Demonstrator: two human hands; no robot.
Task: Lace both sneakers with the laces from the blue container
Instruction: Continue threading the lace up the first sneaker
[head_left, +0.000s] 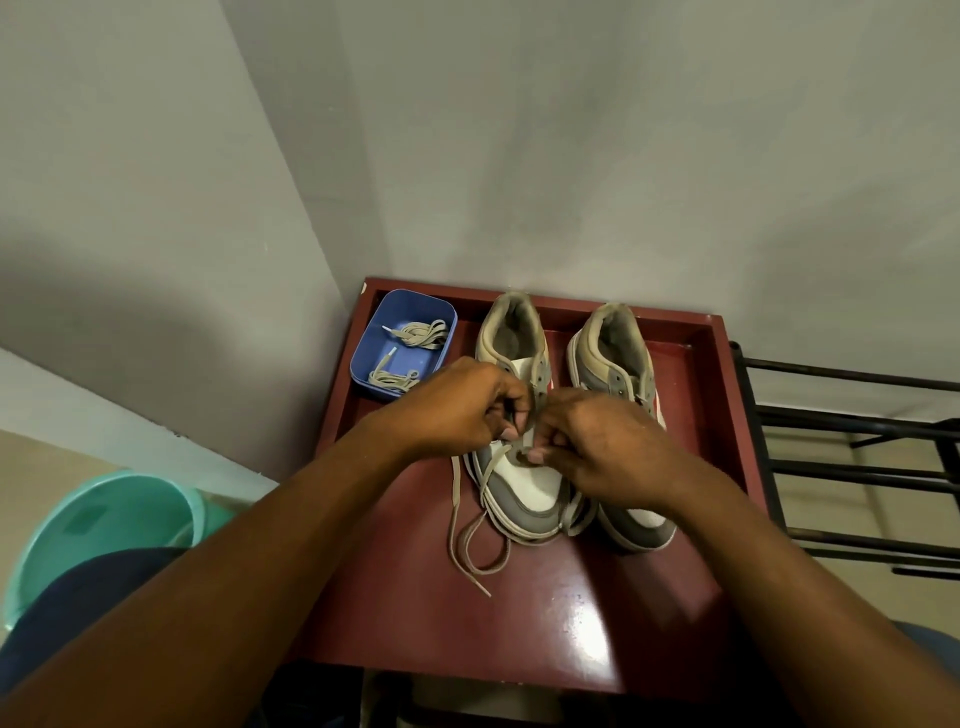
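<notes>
Two grey-and-white sneakers stand side by side on a dark red table (545, 613), toes toward me. Over the left sneaker (524, 478), my left hand (457, 410) and my right hand (597, 447) meet at the eyelets, each pinching part of a beige lace (467, 540). The lace's loose ends trail off the toe onto the table in front. The right sneaker (613, 353) is partly hidden by my right hand and shows no lace. A blue container (363, 353) at the table's back left holds two bundled beige laces (421, 332).
The table sits in a corner between grey walls. A teal bucket (104, 525) stands on the floor at the left. A black metal rack (857, 467) is close to the table's right side. The table has a raised rim at the back.
</notes>
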